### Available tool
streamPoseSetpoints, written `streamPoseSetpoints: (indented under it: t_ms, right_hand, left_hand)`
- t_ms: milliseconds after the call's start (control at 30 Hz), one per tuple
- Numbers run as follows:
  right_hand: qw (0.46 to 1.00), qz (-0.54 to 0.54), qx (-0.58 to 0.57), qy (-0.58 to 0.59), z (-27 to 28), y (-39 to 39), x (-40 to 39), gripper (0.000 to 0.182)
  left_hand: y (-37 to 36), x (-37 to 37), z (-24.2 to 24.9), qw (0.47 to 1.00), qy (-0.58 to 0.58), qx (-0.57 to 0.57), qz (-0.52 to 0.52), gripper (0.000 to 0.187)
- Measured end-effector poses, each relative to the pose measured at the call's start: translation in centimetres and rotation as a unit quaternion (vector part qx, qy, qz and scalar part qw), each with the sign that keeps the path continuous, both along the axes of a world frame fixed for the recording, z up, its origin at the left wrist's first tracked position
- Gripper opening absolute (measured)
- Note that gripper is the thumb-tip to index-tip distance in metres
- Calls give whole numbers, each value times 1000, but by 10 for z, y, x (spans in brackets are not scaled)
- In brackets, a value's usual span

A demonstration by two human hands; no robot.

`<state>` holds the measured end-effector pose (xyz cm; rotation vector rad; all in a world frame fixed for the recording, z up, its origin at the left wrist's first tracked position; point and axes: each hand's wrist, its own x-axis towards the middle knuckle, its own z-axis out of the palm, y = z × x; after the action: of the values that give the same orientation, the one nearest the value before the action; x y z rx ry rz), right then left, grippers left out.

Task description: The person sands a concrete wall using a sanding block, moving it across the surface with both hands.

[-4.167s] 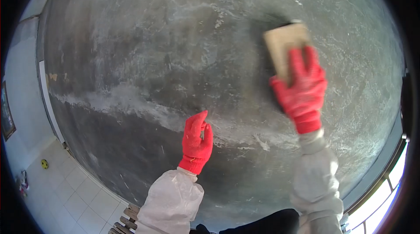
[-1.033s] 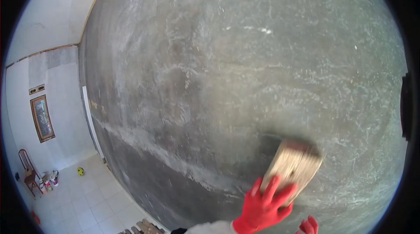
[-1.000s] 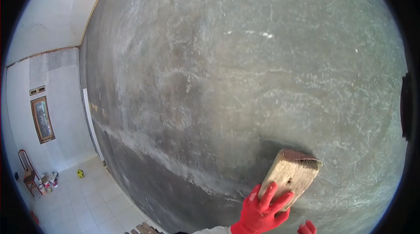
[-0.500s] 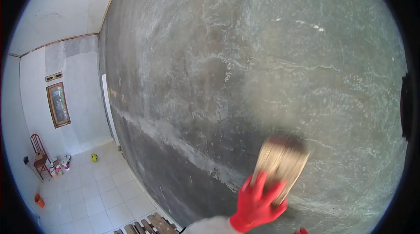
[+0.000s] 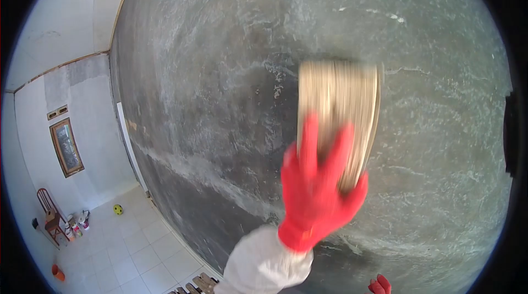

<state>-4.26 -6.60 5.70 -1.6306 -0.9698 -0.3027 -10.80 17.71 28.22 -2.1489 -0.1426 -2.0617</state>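
My left hand [image 5: 319,189], in a red glove, is closed on the lower part of a flat wooden block [image 5: 338,90]. Its fingers lie up along the face of the block and the thumb is at the right edge. The block is held against the grey cement wall [image 5: 220,101], blurred by motion. At the bottom edge, part of my right hand [image 5: 379,284] shows, also gloved in red. Most of it is cut off, so its grip is hidden.
Wooden slats [image 5: 195,284] show at the bottom edge. Down on the tiled floor [image 5: 121,255] at left are a chair [image 5: 52,217], several containers [image 5: 74,227], a yellow ball [image 5: 118,209] and an orange container [image 5: 58,273]. A small window [image 5: 66,147] is in the white wall.
My left hand has moved up the wall with the wooden block, which is now more upright. More of my right hand shows at the bottom. The view has shifted slightly.
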Motion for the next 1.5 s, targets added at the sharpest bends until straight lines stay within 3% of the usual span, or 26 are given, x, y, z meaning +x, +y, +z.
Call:
streamPoseSetpoints:
  t_ms: [33, 100, 133, 233, 300, 367, 467, 567, 633, 700, 767, 800, 833, 933, 1033, 1133, 1233, 1333, 1367, 1467, 1500]
  right_hand:
    - [995, -35, 2, -98, 3, 2, -2, 33]
    - [983, -67, -5, -174, 17, -1, 0, 36]
    - [971, -97, -10, -219, 27, 1, 4, 36]
    - [935, -160, -9, -317, 69, 6, 24, 35]
    - [896, -223, -8, -383, 68, 14, 58, 51]
    - [899, -229, 37, -372, 83, 23, 71, 51]
    - [908, -220, 115, -337, 89, 42, 80, 47]
    - [925, -199, 165, -278, 79, 64, 88, 42]
    - [873, -287, 105, -381, 68, 68, 96, 41]
    - [857, -297, 92, -412, 66, 71, 96, 43]
    - [849, -295, 62, -433, 69, 72, 95, 42]
    - [848, -291, 70, -437, 68, 74, 97, 40]
    - [847, -292, 73, -438, 69, 75, 98, 40]
    - [841, -303, 35, -446, 69, 76, 95, 39]
    - [839, -315, 32, -442, 67, 78, 97, 39]
    - [838, -324, 41, -438, 68, 79, 96, 38]
    - [838, -328, 32, -435, 69, 79, 95, 38]
    - [834, -326, 21, -444, 69, 77, 95, 36]
    - [833, -319, 23, -451, 70, 76, 96, 36]
    - [821, -325, 35, -469, 71, 79, 98, 36]
    - [819, -321, 36, -474, 71, 79, 98, 36]
  left_hand:
    - [-1, -1, -48, 999, 18, -21, 30, 73]
    - [5, -3, -140, 999, 22, -17, 32, 68]
    - [8, -4, -157, 999, 22, -31, 24, 67]
    - [10, -14, -91, 997, 62, -23, 26, 72]
    - [18, -15, -21, 999, 22, -26, 31, 78]
    - [38, -11, 33, 996, -79, 0, 47, 73]
    - [41, -14, 31, 995, -83, -16, 57, 74]
    - [31, -23, -66, 995, 10, -50, 85, 77]
    - [33, -24, -160, 994, 38, -68, 70, 81]
    - [31, -27, -166, 994, 62, -74, 57, 86]
    - [39, -29, -145, 996, 55, -50, 58, 86]
    - [42, -31, -113, 996, 59, -34, 65, 87]
    - [47, -29, -71, 996, 23, -14, 81, 75]
    - [59, -27, 31, 998, -37, 14, 52, 78]
    - [61, -23, 49, 997, -67, -14, 41, 78]
    - [59, -31, -21, 997, -17, -10, 80, 79]
    - [58, -39, -155, 995, 42, -36, 85, 82]
    - [63, -45, -170, 994, 67, -28, 86, 85]
    - [67, -47, -156, 994, 67, -19, 84, 83]
    - [76, -50, -35, 997, 41, 14, 69, 83]
    - [85, -48, 9, 996, -20, 63, 60, 72]
